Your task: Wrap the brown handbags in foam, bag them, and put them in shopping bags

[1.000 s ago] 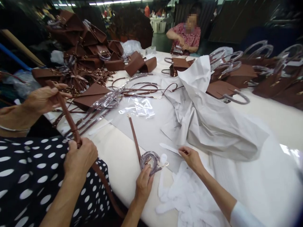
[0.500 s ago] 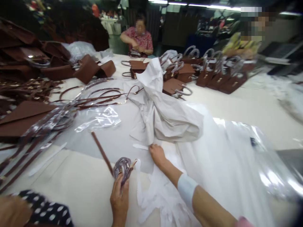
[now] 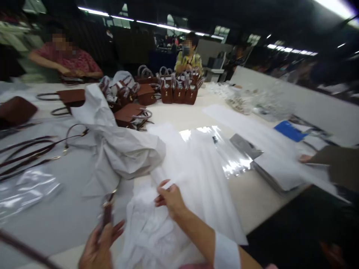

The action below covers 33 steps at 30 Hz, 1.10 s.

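My left hand [image 3: 98, 246] is closed around a coiled brown strap [image 3: 107, 215] with a metal clip at its upper end and clear film around it. The picture is smeared there. Over thin white sheets, my right hand [image 3: 171, 200] pinches a narrow white strip [image 3: 168, 184] between thumb and fingers. Crumpled white strips [image 3: 151, 228] lie below and left of that hand. A creased pale grey cloth or bag [image 3: 126, 153] is beyond both hands. One more brown strap [image 3: 25, 248] crosses the lower left corner.
Brown handbags [image 3: 179, 91] with wrapped handles stand at the back. Long straps [image 3: 36, 153] and clear plastic [image 3: 25, 190] lie left. White sheets [image 3: 196, 179], glossy film [image 3: 230, 157], a paper stack [image 3: 280, 168] and a blue item [image 3: 291, 130] lie right. Two people sit opposite.
The view has swung to the right. My right hand has come away from beside the grey cloth with the white strip, now over the white sheets. My left hand still holds the coiled strap.
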Available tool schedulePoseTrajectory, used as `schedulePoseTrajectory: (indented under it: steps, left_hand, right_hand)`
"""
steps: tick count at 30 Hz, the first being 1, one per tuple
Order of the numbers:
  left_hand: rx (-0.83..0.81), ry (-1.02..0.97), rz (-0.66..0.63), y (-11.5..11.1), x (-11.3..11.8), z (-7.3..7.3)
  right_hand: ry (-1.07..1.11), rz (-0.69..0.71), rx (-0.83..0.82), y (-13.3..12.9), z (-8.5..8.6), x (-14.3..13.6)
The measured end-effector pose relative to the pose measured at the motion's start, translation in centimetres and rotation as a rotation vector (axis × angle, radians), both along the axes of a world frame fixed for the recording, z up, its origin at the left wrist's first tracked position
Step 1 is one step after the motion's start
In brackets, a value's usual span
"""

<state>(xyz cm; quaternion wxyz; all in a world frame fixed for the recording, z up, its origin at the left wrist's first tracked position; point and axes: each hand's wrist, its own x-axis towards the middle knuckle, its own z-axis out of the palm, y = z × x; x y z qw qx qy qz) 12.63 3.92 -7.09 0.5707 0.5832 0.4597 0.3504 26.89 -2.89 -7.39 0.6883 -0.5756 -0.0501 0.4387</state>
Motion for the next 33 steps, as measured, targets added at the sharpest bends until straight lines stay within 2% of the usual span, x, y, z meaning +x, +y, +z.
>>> schedulePoseTrajectory:
  steps: [2,5,9,15,19,22,24,26,29,31,33]
  left_hand:
    - [-0.197,-0.077,0.098,-1.3,0.4,1.1]
    - [-0.399,-0.205,0.029,-3.7,3.1,2.5]
    - [-0.422,-0.217,-0.106,-6.9,6.3,3.5]
    - [-0.368,-0.131,-0.255,-10.1,7.3,3.9]
    - [-0.291,-0.054,-0.331,-11.1,7.4,4.2]
    - [-0.181,0.037,-0.359,-11.2,7.5,4.2]
    - [-0.086,0.090,-0.393,-11.2,7.6,4.1]
    - [0.000,0.121,-0.434,-11.1,8.0,3.9]
    - [0.139,0.160,-0.528,-11.3,9.1,3.5]
    - [0.296,0.181,-0.599,-11.5,10.1,3.1]
    - [0.505,0.204,-0.662,-11.9,11.2,2.5]
  right_hand:
    - [0.052,-0.137,0.011,-2.9,0.1,0.7]
    - [0.062,-0.259,0.041,-6.0,0.3,1.3]
    - [-0.035,-0.326,0.050,-8.3,1.1,1.7]
    - [-0.146,-0.277,0.057,-9.1,1.9,1.9]
    - [-0.190,-0.239,0.077,-9.8,2.5,1.8]
    - [-0.281,-0.134,0.101,-11.6,2.5,2.0]
    - [-0.488,-0.032,0.133,-13.3,2.3,2.5]
    - [-0.784,0.057,0.174,-15.1,2.0,3.2]
    - [-1.169,0.122,0.192,-17.4,1.6,4.6]
    - [-1.324,0.129,0.169,-18.6,1.6,5.3]
    - [-1.372,0.099,0.142,-19.5,1.6,5.9]
